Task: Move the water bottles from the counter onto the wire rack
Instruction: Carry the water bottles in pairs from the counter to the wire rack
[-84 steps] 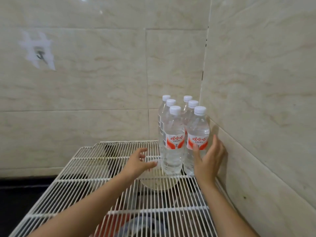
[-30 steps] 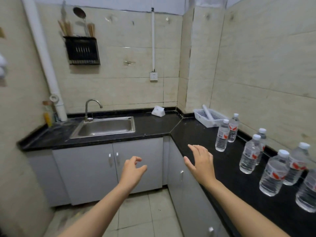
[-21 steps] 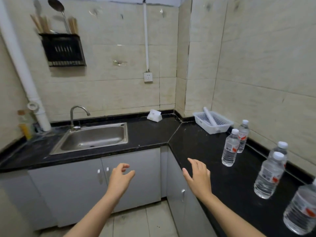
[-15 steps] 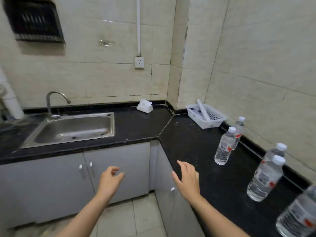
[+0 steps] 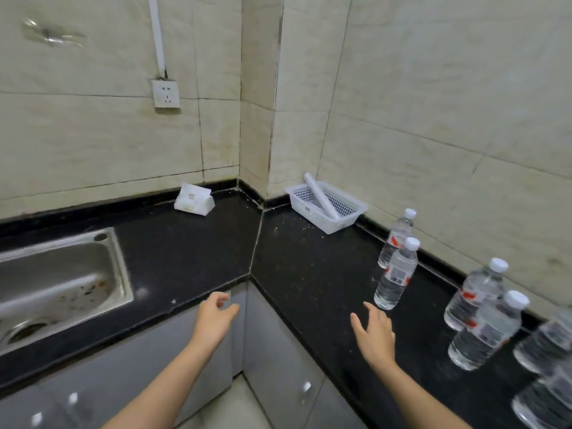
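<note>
Several clear water bottles with white caps and red labels stand on the black counter [image 5: 312,274] along the right wall. The nearest pair is one bottle [image 5: 395,274] with another [image 5: 397,238] behind it; a further pair [image 5: 486,331] [image 5: 475,294] stands to the right, and more blurred bottles [image 5: 548,345] sit at the frame's right edge. My right hand [image 5: 374,334] hovers open over the counter, a little left of and below the nearest bottle, touching nothing. My left hand [image 5: 215,317] is open at the counter's front edge by the corner. The wire rack is out of view.
A white perforated basket [image 5: 328,205] holding a white roll sits in the counter's back corner. A white tissue pack [image 5: 194,200] lies against the back wall. A steel sink [image 5: 58,283] is set in the counter at left. Grey cabinet doors [image 5: 278,366] are below.
The view has swung from the wire rack with its bottles to the kitchen counter and has come closer. Both empty hands have moved forward toward the counter, the right one nearing the closest bottle.
</note>
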Motion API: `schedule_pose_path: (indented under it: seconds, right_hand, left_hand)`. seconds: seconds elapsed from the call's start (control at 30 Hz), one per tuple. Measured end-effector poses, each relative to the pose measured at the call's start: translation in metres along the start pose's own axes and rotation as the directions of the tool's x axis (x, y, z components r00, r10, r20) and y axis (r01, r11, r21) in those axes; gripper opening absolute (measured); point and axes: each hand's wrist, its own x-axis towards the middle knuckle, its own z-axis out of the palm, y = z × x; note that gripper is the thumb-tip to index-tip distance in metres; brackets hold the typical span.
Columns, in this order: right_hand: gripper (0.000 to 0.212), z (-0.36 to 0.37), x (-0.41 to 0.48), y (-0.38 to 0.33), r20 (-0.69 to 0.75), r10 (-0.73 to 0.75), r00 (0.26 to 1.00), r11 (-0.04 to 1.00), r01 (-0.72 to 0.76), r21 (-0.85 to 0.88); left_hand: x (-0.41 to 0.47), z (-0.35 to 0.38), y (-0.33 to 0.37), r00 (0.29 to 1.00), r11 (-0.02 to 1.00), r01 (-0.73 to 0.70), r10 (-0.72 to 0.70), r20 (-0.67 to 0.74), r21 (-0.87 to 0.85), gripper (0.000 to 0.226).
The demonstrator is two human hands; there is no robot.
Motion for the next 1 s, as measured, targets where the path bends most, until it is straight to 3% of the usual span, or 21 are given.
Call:
schedule_pose_path:
  seconds: [0.1, 0.2, 0.4, 0.6, 0.83, 0.93, 1.0]
  right_hand:
    - [0.05, 0.008, -0.001, 0.005, -0.018, 0.177, 0.984, 0.984, -0.177, 0.017]
    - [0.051, 0.009, -0.008, 0.018, -0.04, 0.287, 0.957, 0.957, -0.288, -0.029]
    - [0.055, -0.013, 0.012, 0.038, -0.145, 0.403, 0.904, 0.915, -0.394, 0.091]
    - [0.073, -0.026, 0.073, 0.054, -0.14, 0.426, 0.894, 0.857, -0.35, 0.378]
    - [0.103, -0.042, 0.177, 0.067, 0.004, 0.282, 0.959, 0.744, -0.221, 0.63]
    - [0.069, -0.032, 0.204, 0.071, 0.049, 0.19, 0.981, 0.716, -0.172, 0.676]
    - [0.072, -0.017, 0.206, 0.079, 0.039, 0.252, 0.967, 0.696, -0.209, 0.687]
  left_hand:
    - [0.044, 0.0, 0.007, 0.997, 0.997, -0.068, 0.067, 0.048, 0.02, 0.031]
    - [0.069, 0.019, 0.0, 0.99, 0.999, -0.036, 0.033, 0.137, 0.022, 0.031]
    - [0.082, 0.092, -0.01, 0.937, 0.999, 0.031, -0.04, 0.347, 0.031, 0.03]
    - [0.1, 0.144, 0.007, 0.882, 0.988, -0.04, -0.036, 0.47, 0.151, 0.032]
    - [0.155, 0.18, 0.037, 0.817, 0.872, -0.317, 0.052, 0.574, 0.372, 0.032]
    - [0.169, 0.209, 0.047, 0.783, 0.856, -0.342, 0.031, 0.621, 0.388, 0.032]
    - [0.171, 0.233, 0.048, 0.764, 0.85, -0.342, 0.004, 0.645, 0.4, 0.033]
